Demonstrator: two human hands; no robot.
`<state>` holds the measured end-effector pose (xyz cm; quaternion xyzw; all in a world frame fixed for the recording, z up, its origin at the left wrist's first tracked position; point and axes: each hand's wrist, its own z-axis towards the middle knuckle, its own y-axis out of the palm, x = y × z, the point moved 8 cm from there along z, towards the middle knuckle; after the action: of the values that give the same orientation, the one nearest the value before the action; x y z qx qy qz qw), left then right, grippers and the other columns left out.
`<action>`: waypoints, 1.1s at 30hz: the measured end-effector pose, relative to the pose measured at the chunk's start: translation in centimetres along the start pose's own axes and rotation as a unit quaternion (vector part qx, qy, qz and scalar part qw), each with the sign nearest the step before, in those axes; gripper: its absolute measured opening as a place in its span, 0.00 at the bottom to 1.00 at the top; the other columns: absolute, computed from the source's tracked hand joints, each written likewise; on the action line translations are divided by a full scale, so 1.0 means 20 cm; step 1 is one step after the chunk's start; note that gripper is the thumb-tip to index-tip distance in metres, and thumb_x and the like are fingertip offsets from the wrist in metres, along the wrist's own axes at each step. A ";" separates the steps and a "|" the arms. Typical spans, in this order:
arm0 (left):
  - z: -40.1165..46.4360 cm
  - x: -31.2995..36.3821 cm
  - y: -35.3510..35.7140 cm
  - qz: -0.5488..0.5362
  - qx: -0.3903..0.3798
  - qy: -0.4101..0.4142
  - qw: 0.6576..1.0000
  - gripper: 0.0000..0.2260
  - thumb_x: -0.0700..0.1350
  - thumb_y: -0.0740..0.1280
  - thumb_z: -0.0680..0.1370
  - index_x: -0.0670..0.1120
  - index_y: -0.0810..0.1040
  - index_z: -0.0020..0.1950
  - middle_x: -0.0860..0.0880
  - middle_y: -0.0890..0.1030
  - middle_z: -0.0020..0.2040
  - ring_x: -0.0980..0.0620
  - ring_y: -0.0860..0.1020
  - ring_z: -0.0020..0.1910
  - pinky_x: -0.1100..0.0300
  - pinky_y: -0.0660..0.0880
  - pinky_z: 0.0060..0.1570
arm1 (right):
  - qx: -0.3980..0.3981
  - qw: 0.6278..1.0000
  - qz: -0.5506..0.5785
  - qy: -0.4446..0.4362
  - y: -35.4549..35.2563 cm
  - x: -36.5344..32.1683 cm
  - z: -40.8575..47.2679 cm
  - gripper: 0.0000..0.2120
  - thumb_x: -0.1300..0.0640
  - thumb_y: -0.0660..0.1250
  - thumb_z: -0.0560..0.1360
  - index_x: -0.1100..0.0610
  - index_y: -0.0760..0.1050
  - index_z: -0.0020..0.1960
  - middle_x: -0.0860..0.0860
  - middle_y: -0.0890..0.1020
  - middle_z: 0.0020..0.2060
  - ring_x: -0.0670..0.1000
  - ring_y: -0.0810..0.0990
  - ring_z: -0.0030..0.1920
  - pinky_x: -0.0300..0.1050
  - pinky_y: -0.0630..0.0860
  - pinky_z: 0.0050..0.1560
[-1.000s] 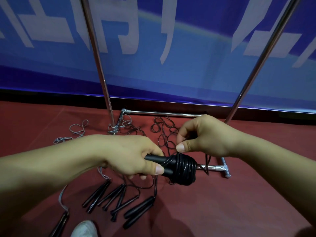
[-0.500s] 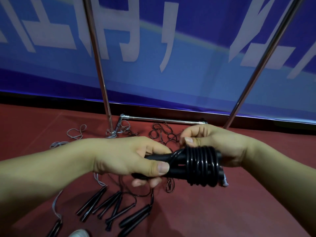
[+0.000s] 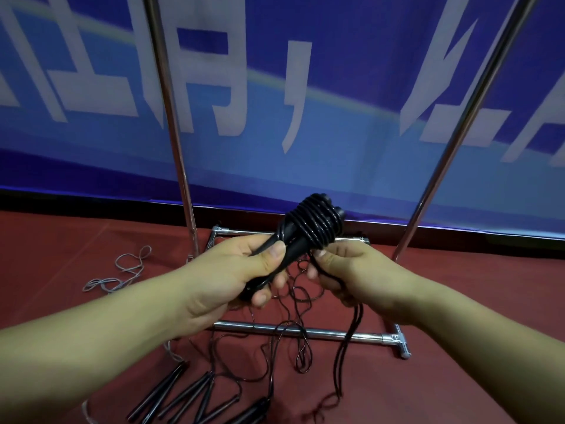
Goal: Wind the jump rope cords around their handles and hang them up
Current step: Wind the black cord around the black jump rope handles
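Note:
My left hand (image 3: 241,275) grips the lower ends of a pair of black jump rope handles (image 3: 292,243), which tilt up and away to the right. A black cord (image 3: 318,223) is coiled in several tight turns around their upper ends. Just right of the handles, my right hand (image 3: 345,273) pinches the loose end of that cord, and a doubled length (image 3: 351,335) hangs from it down to the floor. Behind the hands rise two chrome poles of a rack (image 3: 171,127).
More black handles (image 3: 183,390) lie on the red floor near the bottom edge, with tangled dark cords (image 3: 293,332) across the rack's chrome base bar (image 3: 324,333). A grey cord (image 3: 122,270) lies at the left. A blue banner (image 3: 336,102) fills the background.
The handles have swung from lying level to pointing up and away. My right hand has come off the coil and dropped below it, now holding the loose cord end.

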<state>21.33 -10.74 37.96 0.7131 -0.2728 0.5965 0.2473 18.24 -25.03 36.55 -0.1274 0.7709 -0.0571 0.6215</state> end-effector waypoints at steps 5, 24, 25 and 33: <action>0.04 -0.07 -0.05 0.015 0.038 -0.029 0.999 0.17 0.51 0.63 0.82 0.39 0.77 0.63 0.50 0.78 0.35 0.55 0.70 0.26 0.56 0.63 0.35 | -0.001 0.999 -0.035 0.018 0.05 -0.01 -0.01 0.17 0.51 0.55 0.85 0.57 0.76 0.45 0.48 0.67 0.26 0.47 0.62 0.25 0.41 0.58 0.27; 0.07 -0.07 -0.10 0.219 0.101 0.017 0.970 0.08 0.50 0.65 0.82 0.47 0.80 0.51 0.51 0.80 0.33 0.55 0.74 0.26 0.65 0.69 0.29 | 0.059 0.989 -0.126 0.047 0.03 -0.01 0.00 0.29 0.35 0.56 0.80 0.58 0.80 0.38 0.50 0.70 0.25 0.51 0.67 0.26 0.43 0.66 0.28; 0.07 -0.07 -0.10 0.220 0.103 0.016 0.970 0.08 0.51 0.65 0.82 0.47 0.80 0.51 0.51 0.81 0.33 0.54 0.74 0.26 0.64 0.69 0.29 | 0.054 0.990 -0.124 0.048 0.03 -0.01 0.01 0.30 0.35 0.55 0.80 0.59 0.80 0.40 0.51 0.70 0.26 0.51 0.66 0.27 0.43 0.66 0.28; 0.07 -0.09 -0.13 0.249 0.118 -0.003 0.961 0.08 0.50 0.65 0.82 0.49 0.79 0.46 0.51 0.81 0.34 0.56 0.75 0.25 0.64 0.69 0.28 | 0.017 0.971 -0.232 0.061 0.00 0.02 -0.02 0.15 0.48 0.63 0.81 0.54 0.79 0.40 0.47 0.79 0.29 0.41 0.75 0.30 0.34 0.74 0.35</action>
<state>23.90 -9.72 35.87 0.6486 -0.3697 0.6653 0.0041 17.69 -25.08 36.27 -0.2886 0.7552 -0.2211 0.5454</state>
